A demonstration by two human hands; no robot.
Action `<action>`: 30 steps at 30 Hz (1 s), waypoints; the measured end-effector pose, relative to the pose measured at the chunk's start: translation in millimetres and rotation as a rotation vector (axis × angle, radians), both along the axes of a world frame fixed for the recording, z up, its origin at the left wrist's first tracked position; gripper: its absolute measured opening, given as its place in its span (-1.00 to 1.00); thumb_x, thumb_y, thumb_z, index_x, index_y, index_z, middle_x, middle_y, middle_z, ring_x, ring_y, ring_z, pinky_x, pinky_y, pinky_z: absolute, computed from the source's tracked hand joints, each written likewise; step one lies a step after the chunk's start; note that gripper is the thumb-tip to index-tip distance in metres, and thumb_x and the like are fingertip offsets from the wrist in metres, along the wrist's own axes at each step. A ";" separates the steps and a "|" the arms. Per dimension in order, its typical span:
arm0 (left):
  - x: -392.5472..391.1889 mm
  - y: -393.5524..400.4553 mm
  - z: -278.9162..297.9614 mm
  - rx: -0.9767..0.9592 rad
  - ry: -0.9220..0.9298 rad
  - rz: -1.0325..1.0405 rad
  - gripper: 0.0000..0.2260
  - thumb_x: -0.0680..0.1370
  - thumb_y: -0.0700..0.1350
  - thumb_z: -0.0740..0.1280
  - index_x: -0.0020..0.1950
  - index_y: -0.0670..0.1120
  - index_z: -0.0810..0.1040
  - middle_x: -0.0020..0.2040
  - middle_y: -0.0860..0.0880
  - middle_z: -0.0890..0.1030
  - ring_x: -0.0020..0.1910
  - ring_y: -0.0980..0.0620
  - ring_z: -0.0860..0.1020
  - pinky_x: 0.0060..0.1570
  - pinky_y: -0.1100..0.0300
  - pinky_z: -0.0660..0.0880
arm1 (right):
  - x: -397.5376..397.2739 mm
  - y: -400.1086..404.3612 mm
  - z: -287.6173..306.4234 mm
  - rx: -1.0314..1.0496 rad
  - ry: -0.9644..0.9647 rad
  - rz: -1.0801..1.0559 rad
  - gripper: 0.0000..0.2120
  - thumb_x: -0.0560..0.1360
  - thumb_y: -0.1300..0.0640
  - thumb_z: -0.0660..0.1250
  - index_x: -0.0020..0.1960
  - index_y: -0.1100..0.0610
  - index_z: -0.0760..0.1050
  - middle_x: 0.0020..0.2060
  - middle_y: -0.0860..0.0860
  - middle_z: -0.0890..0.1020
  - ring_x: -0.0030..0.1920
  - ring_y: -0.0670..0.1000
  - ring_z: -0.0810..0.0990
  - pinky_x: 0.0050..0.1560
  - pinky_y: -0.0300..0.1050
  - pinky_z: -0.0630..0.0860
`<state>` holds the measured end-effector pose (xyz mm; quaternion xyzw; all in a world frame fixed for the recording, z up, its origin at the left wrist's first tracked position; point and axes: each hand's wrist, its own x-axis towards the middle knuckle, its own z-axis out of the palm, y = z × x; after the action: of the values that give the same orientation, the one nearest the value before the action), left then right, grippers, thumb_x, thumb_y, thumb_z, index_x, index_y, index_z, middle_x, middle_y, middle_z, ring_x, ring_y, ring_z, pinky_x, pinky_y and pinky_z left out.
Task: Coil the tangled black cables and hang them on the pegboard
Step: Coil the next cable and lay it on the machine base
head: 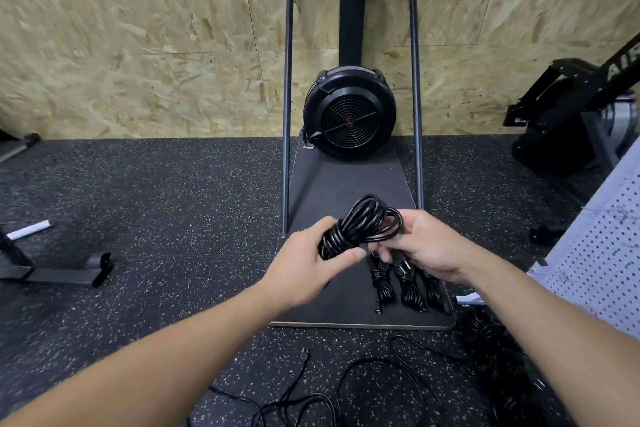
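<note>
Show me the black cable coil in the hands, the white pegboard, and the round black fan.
black cable coil (360, 229), head view, middle strands
white pegboard (602, 253), head view, perforated face
round black fan (349, 116), head view, grille

Both forearms reach forward, bare; left hand (308, 263) and right hand (429, 246) meet, fingers curled in a grip.

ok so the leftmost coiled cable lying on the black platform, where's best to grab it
Grip the leftmost coiled cable around its bundled middle, coming from above with fingers wrapped across its width. It lies flat and long on the black platform, with a loose plug end trailing toward the near edge, so a grip at mid-bundle should keep the loops together. Its left side is free; another coil lies close on the right.
</note>
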<state>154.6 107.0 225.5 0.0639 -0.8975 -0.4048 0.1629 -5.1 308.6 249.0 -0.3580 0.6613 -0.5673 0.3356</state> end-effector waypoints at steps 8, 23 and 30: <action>-7.9 0.3 -11.9 -0.053 -0.090 0.062 -0.55 0.57 0.36 0.39 0.41 0.39 0.34 0.23 0.21 0.54 0.16 0.05 0.62 0.27 -0.10 0.57 | 11.3 -16.1 -4.2 0.068 0.051 -0.175 -0.94 0.62 0.35 0.38 0.04 0.32 0.64 -0.16 0.23 0.73 -0.22 0.14 0.70 0.07 0.14 0.57; -8.8 -3.3 8.9 0.208 -0.095 -0.006 -0.53 0.59 0.34 0.45 0.38 0.18 0.44 0.20 0.17 0.62 0.20 0.13 0.65 0.25 0.02 0.57 | 33.2 -25.4 19.0 0.024 0.019 -0.138 -0.63 0.79 0.19 0.19 0.11 0.44 0.67 -0.08 0.26 0.79 -0.03 0.25 0.81 0.02 0.06 0.71; -7.2 7.3 21.6 0.602 -0.159 -0.039 -0.65 0.70 0.03 0.44 0.31 0.00 0.31 0.09 -0.30 0.56 -0.05 -0.34 0.77 -0.27 -0.41 0.67 | 33.0 -24.2 21.2 -0.010 0.354 -0.267 -0.68 0.72 0.06 0.40 -0.16 0.16 0.71 -0.30 0.09 0.72 -0.28 0.02 0.69 -0.15 -0.05 0.62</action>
<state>147.4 114.3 247.1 0.1234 -0.7484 -0.6490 0.0580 27.9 284.4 270.2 -0.3632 0.7486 -0.5382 0.1344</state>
